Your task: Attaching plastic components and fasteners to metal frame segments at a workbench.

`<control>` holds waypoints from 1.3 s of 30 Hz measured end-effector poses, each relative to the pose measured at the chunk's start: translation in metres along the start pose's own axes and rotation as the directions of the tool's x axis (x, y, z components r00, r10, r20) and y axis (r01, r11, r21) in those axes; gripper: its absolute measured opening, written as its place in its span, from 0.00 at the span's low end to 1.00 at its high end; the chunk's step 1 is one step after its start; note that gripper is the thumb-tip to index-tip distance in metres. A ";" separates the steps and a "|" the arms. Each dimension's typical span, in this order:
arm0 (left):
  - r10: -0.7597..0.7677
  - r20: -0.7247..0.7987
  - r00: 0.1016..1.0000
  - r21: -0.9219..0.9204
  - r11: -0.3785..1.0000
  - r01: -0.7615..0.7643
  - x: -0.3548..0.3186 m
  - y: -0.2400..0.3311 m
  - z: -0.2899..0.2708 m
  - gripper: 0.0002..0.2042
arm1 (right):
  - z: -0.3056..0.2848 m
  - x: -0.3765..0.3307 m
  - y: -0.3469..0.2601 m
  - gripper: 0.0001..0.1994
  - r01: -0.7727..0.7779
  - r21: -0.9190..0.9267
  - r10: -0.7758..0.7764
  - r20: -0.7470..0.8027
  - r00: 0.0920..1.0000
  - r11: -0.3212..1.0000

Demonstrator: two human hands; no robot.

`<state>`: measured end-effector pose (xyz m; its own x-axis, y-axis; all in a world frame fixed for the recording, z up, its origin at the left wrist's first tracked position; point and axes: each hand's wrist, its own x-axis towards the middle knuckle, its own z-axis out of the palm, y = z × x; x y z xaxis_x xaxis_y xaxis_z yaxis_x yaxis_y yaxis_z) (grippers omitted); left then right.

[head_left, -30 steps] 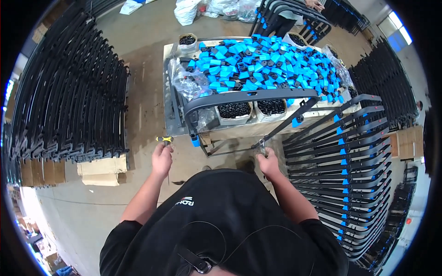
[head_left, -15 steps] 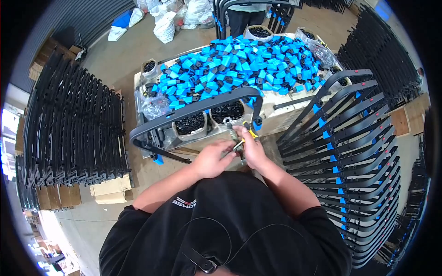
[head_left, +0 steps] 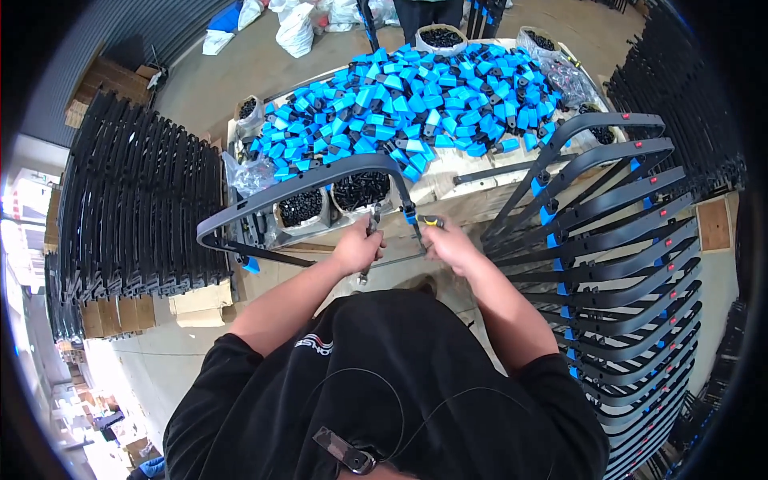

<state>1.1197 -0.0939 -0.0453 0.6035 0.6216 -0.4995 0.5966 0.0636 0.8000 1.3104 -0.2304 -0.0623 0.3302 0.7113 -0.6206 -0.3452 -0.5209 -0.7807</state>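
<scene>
My left hand is closed round a metal wrench, whose ends stick out above and below the fist. Off to its right, my right hand grips a screwdriver with a yellow and black handle; most of it is hidden by the fingers. Just ahead of my hands a black bent tube frame leans at the table's near edge. Its right leg, bearing a blue clip, comes down between my two hands, close to the right one.
A table bears a heap of blue and black plastic pieces. Bags of small black parts stand round it. Stacked black frames rise at left and right. A person stands across the table.
My hands have moved apart. The wrench, held between both hands before, is now in the left hand, further left. The right hand has shifted right with the screwdriver. The view has shifted slightly.
</scene>
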 end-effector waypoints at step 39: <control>-0.121 0.081 0.989 0.590 0.806 0.051 0.055 0.009 0.062 0.15 | -0.041 0.063 -0.025 0.29 -0.037 -0.133 0.030 -0.053 0.998 0.990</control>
<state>1.1913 -0.1074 -0.0867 0.5675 0.5438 -0.6183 0.8234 -0.3777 0.4235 1.3758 -0.1917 -0.0851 0.3655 0.6697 -0.6465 -0.2367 -0.6049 -0.7603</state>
